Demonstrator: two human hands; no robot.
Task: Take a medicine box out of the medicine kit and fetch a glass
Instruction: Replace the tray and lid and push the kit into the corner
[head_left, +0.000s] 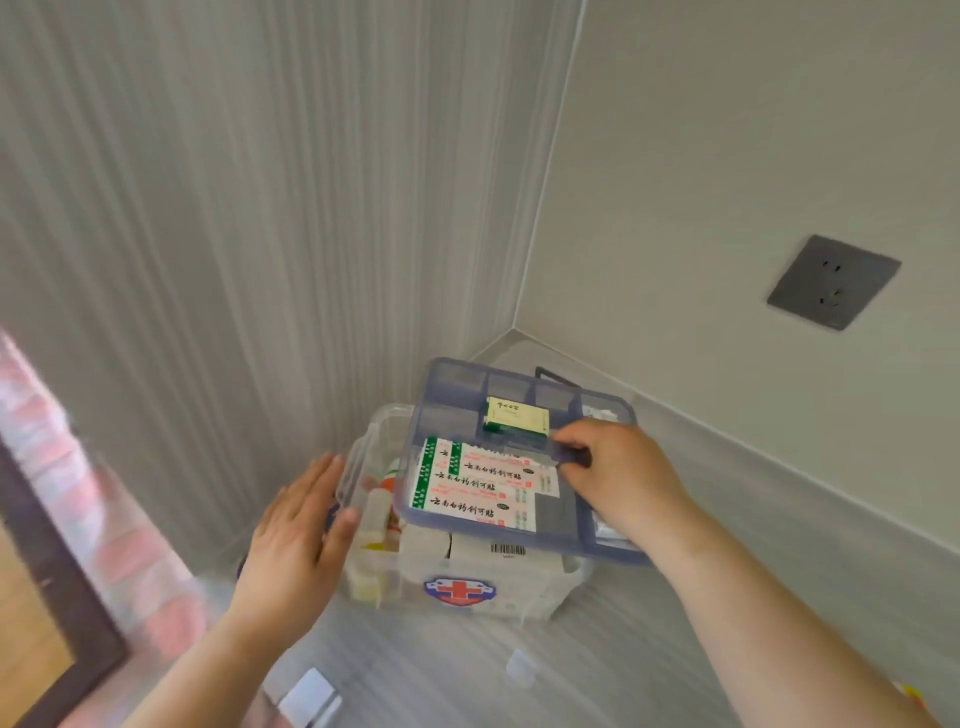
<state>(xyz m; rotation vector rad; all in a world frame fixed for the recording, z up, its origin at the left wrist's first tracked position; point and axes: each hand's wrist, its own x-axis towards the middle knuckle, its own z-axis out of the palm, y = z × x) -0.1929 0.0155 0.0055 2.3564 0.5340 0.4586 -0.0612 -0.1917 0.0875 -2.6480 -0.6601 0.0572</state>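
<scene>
A clear plastic medicine kit (545, 587) with a red cross badge stands in the counter corner, its lid off. A blue compartment tray (457, 379) sits tilted above it, shifted right, carrying a small yellow-green medicine box (517, 415) and white-green plaster boxes (483, 491). My right hand (618, 475) is shut on the tray's centre handle. My left hand (298, 535) lies flat with fingers apart against the kit's left wall. Bottles (376, 514) and white boxes (467, 548) show inside the kit. No glass is in view.
The kit's clear lid (306, 691) lies on the grey counter in front. Walls close in behind and to the right, with a dark socket (832, 281) on the right wall. The counter's left edge drops to a wooden floor.
</scene>
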